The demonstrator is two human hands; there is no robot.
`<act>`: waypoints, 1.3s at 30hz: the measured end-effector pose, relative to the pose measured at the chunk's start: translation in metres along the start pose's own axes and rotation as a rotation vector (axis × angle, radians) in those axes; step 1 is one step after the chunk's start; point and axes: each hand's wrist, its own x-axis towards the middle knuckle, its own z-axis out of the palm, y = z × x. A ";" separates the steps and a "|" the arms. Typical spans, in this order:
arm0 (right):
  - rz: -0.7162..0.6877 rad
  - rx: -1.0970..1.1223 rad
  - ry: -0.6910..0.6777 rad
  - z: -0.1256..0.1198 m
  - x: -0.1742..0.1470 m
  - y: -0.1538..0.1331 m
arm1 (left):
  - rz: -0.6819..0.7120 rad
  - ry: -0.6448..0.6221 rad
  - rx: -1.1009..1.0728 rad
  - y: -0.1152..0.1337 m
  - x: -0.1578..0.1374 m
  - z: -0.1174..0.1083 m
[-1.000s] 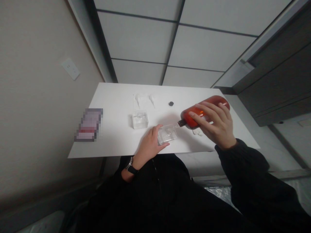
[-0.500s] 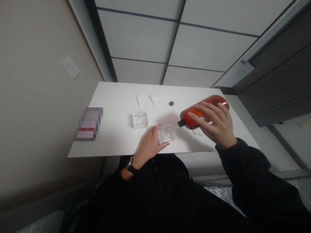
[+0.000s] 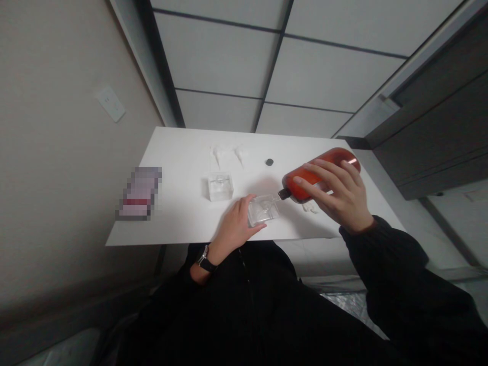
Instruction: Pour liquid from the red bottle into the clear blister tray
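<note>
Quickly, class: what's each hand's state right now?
Left hand: holding a clear container between thumb and fingers.
Right hand: holding the tilted red bottle, neck toward that container.

Left fingers (image 3: 244, 204) hold a clear box (image 3: 264, 209), right fingers (image 3: 335, 170) a tilted red bottle (image 3: 314, 178).

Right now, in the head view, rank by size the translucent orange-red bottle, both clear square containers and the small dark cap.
Largest: orange-red bottle
Next: clear container in the left hand and the unheld clear container, too alike to rank
Smallest: dark cap
</note>
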 end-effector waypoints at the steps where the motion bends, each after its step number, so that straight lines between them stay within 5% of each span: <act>1: 0.002 0.008 -0.003 0.000 0.000 0.000 | 0.002 0.001 -0.003 0.000 0.000 0.000; 39: -0.105 -0.010 -0.126 -0.001 0.006 -0.003 | 0.045 0.028 0.018 0.000 -0.001 0.004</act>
